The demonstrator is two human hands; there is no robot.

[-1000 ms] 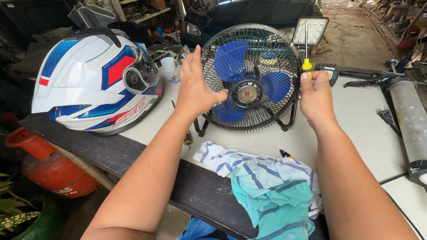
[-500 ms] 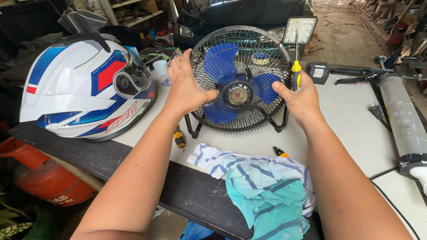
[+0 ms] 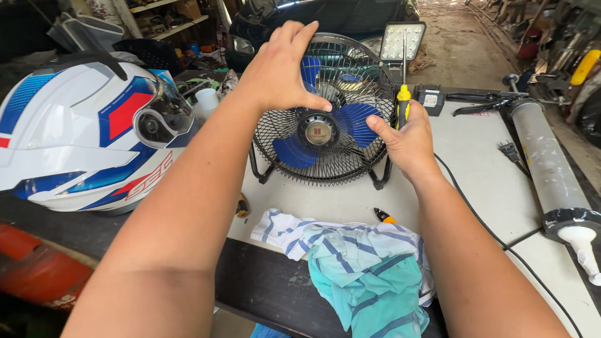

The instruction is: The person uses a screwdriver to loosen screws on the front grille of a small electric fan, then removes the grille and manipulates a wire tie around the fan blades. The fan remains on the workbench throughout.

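Note:
A small black floor fan (image 3: pixel 322 134) with blue blades stands on the white tabletop (image 3: pixel 476 181), its wire grille facing me. My left hand (image 3: pixel 278 69) rests on the upper left of the grille, thumb and fingers pinched near the hub. My right hand (image 3: pixel 407 141) is at the fan's right edge, gripping a screwdriver (image 3: pixel 404 100) with a yellow and black handle, its shaft pointing up, while the forefinger touches the grille.
A white, blue and red helmet (image 3: pixel 87 138) lies at the left. A striped cloth (image 3: pixel 363 269) sits at the table's near edge. A grey caulking gun (image 3: pixel 551 169) lies at the right beside a black cord (image 3: pixel 488 225). A square lamp (image 3: pixel 402 40) stands behind the fan.
My view has drawn closer to the fan. My left hand shifted from the grille's left rim up toward the hub. My right hand stays at the right edge with the screwdriver.

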